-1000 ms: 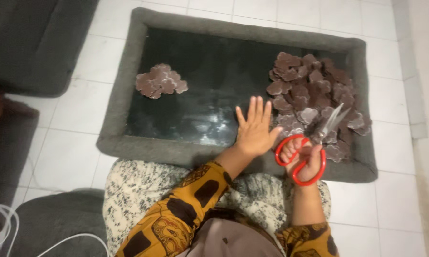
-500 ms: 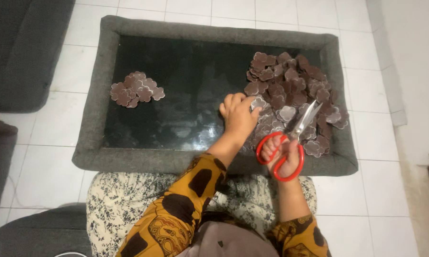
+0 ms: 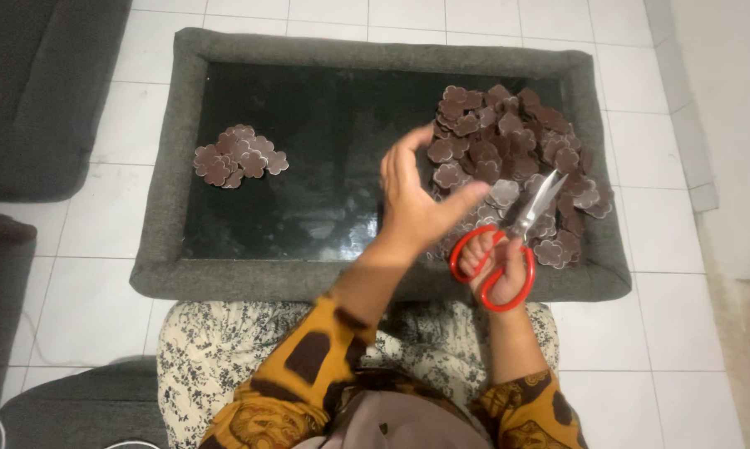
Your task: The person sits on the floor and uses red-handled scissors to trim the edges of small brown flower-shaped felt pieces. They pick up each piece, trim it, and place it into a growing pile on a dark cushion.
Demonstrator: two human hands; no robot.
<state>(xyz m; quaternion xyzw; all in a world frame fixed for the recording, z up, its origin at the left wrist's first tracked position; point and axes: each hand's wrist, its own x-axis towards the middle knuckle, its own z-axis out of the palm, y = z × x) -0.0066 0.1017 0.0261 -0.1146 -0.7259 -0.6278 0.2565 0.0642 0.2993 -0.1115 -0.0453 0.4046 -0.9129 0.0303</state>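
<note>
My left fingers [image 3: 408, 154]: half curled, thumb stretched out toward the scissors — whether a brown piece sits between them I cannot tell, the back of my left hand [image 3: 416, 208] hides the palm side.
My right fingers [image 3: 475, 258]: threaded through the red loops of the scissors [image 3: 508, 241] and closed round them; the blades stand a little apart, tips pointing up and away from my right hand [image 3: 495, 270].
Big heap [image 3: 516, 158]: just beyond my left fingertips and under the scissor tips — brown flower-shaped cut-outs, many, piled loosely on the dark glass.
Small heap [image 3: 238, 158]: well apart from both hands, far off to the left of my left fingers — only a handful of the same brown shapes.
Progress, as I judge it: few pieces lie in the small heap and most sit in the big one, so if pieces go over there after trimming, the work looks early, with most left.
Tray [image 3: 184, 166]: grey padded rim round the glass, its near edge just under my wrists, on white tiles.
Lap [image 3: 225, 349]: patterned cloth below my hands.
</note>
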